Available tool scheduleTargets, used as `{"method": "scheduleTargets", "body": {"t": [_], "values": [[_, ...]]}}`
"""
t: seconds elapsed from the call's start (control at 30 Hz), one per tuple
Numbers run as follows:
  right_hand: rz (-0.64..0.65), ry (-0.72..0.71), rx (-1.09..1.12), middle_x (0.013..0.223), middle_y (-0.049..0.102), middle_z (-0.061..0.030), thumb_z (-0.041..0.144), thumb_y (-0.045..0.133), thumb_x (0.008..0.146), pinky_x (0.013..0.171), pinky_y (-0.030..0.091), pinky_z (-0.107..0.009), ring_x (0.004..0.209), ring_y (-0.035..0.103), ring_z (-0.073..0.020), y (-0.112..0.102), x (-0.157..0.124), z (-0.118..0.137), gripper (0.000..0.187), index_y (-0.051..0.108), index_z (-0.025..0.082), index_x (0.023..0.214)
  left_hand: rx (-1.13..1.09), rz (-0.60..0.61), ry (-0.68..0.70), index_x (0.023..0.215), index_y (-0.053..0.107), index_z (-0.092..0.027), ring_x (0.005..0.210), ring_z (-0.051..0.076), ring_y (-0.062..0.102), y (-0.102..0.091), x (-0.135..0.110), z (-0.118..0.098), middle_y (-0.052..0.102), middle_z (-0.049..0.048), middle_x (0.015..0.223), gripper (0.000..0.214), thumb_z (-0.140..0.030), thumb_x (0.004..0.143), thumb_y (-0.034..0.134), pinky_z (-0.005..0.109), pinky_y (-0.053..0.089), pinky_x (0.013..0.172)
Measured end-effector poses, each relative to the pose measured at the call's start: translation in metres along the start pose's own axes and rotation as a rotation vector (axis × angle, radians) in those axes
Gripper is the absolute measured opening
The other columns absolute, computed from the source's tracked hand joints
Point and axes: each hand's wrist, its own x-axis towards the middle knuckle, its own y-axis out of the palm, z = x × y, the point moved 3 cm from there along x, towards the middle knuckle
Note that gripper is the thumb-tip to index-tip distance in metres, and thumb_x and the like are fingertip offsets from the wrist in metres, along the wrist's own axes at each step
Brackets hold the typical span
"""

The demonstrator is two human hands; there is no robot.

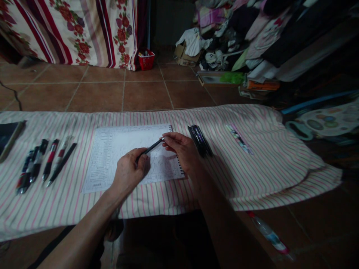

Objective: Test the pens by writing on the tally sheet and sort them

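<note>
Black pen (150,149) — left hand (128,172) curled closed around its lower end, right hand (179,149) pinching its upper end.

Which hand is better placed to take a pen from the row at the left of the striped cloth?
The left hand, probably: it is nearer the row of pens, while the right hand lies farther away, at the printed sheet's other side. Both touch the black pen.

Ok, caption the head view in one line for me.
Left hand and right hand hold a black pen over a printed spiral-bound pad on a striped cloth.
</note>
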Motion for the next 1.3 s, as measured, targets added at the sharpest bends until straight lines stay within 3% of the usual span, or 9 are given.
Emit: {"method": "scheduleTargets", "body": {"t": [0.5,1.0,1.3], "values": [[0.037,-0.140,-0.137,0.068,0.067,0.0006,0.032,0.072,0.065,0.058,0.047,-0.024,0.063,0.061,-0.0116,-0.0006,0.0026,0.0006,0.023,0.069,0.018,0.083,0.012,0.011,0.008,0.105,0.067,-0.015,0.081,0.022,0.065,-0.0012,0.0025,0.0003,0.070,0.0090,0.088,0.033,-0.028,0.084,0.045,0.035,0.049,0.072],[0.108,-0.159,-0.224,0.073,0.067,-0.0007,0.034,0.071,0.068,0.062,0.049,-0.026,0.065,0.061,-0.0122,-0.0040,0.0012,-0.0027,0.024,0.067,0.019,0.086,-0.007,0.042,0.068,0.105,0.067,-0.014,0.074,0.020,0.063,-0.0077,0.0028,0.0004,0.069,0.0074,0.083,0.034,-0.031,0.084,0.047,0.032,0.048,0.067],[0.129,-0.178,-0.305,0.072,0.065,0.0006,0.032,0.069,0.070,0.058,0.044,-0.023,0.063,0.056,-0.0103,-0.0054,0.0008,-0.0007,0.021,0.068,0.018,0.085,0.001,0.016,0.097,0.098,0.069,-0.014,0.076,0.020,0.062,-0.0064,0.0026,0.0011,0.068,0.0081,0.081,0.030,-0.028,0.084,0.046,0.034,0.048,0.069]]}}
